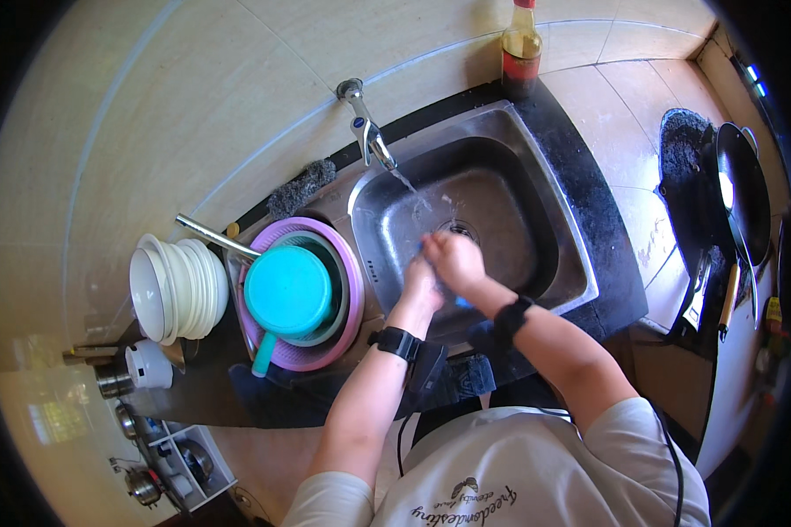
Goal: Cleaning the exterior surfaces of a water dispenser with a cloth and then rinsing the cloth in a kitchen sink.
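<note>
Both hands are together over the stainless steel sink (501, 230), close to its drain. My left hand (424, 283) is partly covered by my right hand (456, 258), whose fingers are curled against it. A small blue thing shows between and just below them; what it is, and which hand has it, I cannot tell. Water runs from the chrome faucet (372, 135) into the basin just above my fingers. Black bands circle both wrists.
Left of the basin, a turquoise dipper (288, 290) lies on a pink colander (352, 296). White bowls (188, 290) are stacked farther left. A dark cloth (302, 190) lies behind the colander. A glass bottle (522, 49) stands behind the sink, and a wok (741, 191) is at the right.
</note>
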The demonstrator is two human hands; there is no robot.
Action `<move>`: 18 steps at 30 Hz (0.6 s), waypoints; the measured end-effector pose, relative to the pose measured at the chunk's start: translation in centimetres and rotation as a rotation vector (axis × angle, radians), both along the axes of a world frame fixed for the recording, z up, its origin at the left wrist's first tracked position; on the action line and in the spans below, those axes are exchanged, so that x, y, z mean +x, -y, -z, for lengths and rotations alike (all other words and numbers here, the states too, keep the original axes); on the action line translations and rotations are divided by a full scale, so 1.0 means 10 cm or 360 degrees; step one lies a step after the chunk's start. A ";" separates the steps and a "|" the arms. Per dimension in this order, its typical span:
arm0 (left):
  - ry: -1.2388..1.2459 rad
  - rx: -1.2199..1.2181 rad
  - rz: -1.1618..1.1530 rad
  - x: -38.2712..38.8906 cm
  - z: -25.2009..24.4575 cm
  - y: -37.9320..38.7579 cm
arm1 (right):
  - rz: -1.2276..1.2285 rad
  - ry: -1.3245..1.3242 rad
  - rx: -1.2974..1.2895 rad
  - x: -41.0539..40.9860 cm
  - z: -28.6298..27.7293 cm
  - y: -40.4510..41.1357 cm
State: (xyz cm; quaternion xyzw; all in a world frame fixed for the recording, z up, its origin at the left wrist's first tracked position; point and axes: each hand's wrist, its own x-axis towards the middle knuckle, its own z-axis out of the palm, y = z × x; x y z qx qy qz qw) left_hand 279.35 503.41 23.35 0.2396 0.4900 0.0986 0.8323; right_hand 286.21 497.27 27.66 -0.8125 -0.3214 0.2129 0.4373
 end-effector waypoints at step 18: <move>0.0304 -0.0237 0.0279 0.01 -0.28 -0.09 | 0.0174 -0.0724 0.0284 0.45 0.39 0.11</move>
